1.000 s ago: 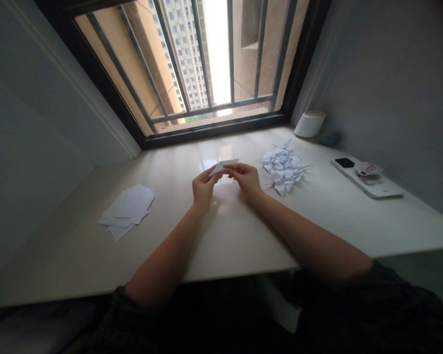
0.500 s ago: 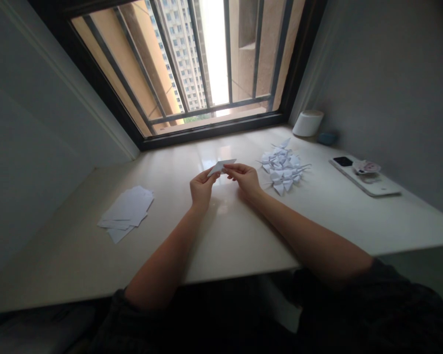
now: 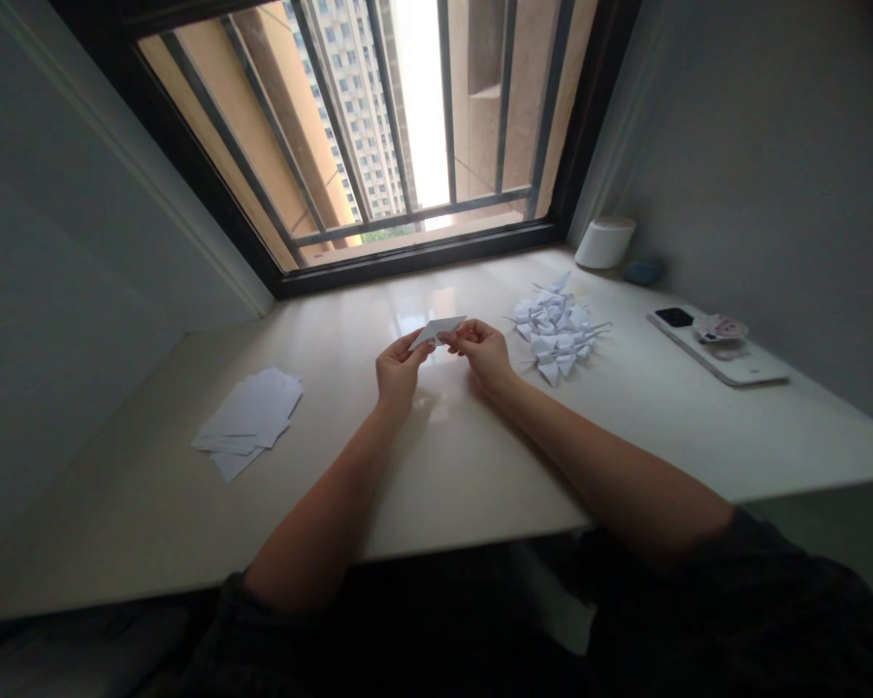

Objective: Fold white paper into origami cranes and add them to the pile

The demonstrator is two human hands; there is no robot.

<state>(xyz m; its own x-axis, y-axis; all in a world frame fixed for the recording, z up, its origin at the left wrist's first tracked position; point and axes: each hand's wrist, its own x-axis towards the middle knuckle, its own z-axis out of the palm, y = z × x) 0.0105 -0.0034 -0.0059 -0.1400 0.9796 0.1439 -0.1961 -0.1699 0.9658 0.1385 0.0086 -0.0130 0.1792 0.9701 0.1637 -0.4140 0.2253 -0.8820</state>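
Between my two hands, above the middle of the white table, is a small folded piece of white paper [image 3: 440, 330] with pointed ends. My left hand [image 3: 399, 370] pinches its left end between thumb and fingers. The thumb and fingertips of my right hand [image 3: 486, 351] grip its right side. Just right of my right hand lies a pile of folded white paper cranes [image 3: 559, 330]. A loose stack of white paper sheets [image 3: 251, 412] rests on the table, off to the left of my left hand.
The white table [image 3: 436, 485] runs up to a barred window [image 3: 422, 254]. A white cylindrical object [image 3: 605, 242] and a small blue item [image 3: 644, 270] stand by the right wall. A phone [image 3: 749, 366] with a round grip on its back lies at the right.
The fingers of my right hand have shifted slightly on the folded paper, which has tilted a little. Both hands stay in nearly the same place.
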